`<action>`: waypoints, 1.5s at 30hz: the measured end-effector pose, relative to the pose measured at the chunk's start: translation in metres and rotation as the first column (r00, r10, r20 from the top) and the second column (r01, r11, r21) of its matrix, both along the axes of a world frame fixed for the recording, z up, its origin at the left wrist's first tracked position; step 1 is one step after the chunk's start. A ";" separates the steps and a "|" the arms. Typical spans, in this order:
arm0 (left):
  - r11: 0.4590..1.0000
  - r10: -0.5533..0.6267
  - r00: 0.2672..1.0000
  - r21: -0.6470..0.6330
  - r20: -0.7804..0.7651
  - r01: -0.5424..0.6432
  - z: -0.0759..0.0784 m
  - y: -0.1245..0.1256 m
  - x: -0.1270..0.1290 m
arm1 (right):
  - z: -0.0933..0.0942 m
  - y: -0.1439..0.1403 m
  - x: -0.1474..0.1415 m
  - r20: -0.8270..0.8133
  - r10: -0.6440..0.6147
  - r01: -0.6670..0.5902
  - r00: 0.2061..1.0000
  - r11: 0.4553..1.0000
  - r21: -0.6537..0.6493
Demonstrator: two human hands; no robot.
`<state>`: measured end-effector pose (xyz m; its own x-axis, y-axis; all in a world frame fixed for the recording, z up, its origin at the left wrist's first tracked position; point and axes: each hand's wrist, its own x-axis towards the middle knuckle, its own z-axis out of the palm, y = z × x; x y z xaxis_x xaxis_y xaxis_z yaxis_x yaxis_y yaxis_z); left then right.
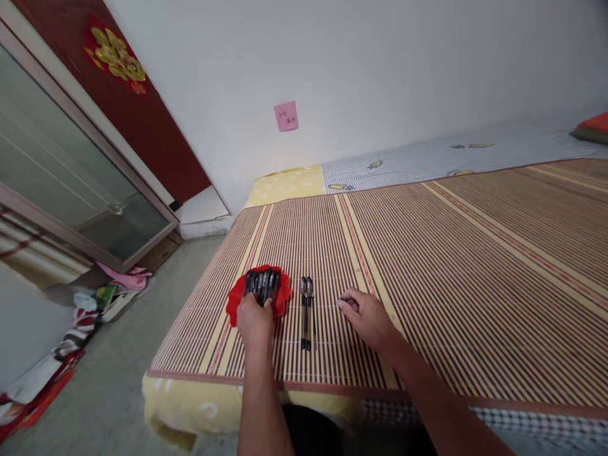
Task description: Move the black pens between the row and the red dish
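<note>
A red scalloped dish (284, 296) lies on the striped mat, holding a bunch of black gel pens (263, 280). My left hand (255, 320) is over the dish's near side, its fingers closed around the lower ends of the pens. How many pens it grips is hidden. To the right of the dish, two capped gel pens, a left one (304, 313) and a right one (310, 313), lie side by side, caps pointing away from me. Farther right, my right hand (365, 315) hovers or rests at the mat with fingers curled in; no pen shows in it.
The striped mat (451, 285) covers a bed with yellow and checked bedding (287, 183). A pink note (285, 116) is stuck on the white wall behind. At the left stand a glass-paned door (80, 139) and a pile of cloth and shoes (90, 310) on the floor.
</note>
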<state>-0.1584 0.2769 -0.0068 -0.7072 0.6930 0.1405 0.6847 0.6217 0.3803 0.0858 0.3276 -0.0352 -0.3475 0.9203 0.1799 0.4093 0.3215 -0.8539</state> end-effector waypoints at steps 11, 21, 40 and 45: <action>0.999 0.021 1.000 0.039 0.020 -0.022 0.003 -0.002 0.000 | -0.002 -0.002 -0.002 0.013 -0.002 0.002 1.000 1.000 0.011; 0.803 -0.493 0.752 0.561 0.438 0.201 0.008 0.003 0.055 | 0.012 0.002 -0.002 -0.453 -0.111 0.005 0.884 0.973 -0.230; 0.724 -0.685 0.361 0.533 0.633 0.438 -0.012 -0.001 0.139 | 0.012 0.032 0.042 -0.778 -0.485 0.179 0.400 0.874 -0.452; 0.753 -0.658 0.426 0.545 0.621 0.368 -0.019 0.001 0.142 | 0.016 0.028 0.039 -0.761 -0.405 -0.026 0.507 0.875 -0.483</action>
<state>-0.0163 0.2775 -0.0256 -0.1623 0.9866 0.0174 0.2059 0.0167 0.9784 0.1247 0.3556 -0.0193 -0.0447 0.9937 -0.1025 -0.5363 -0.1105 -0.8368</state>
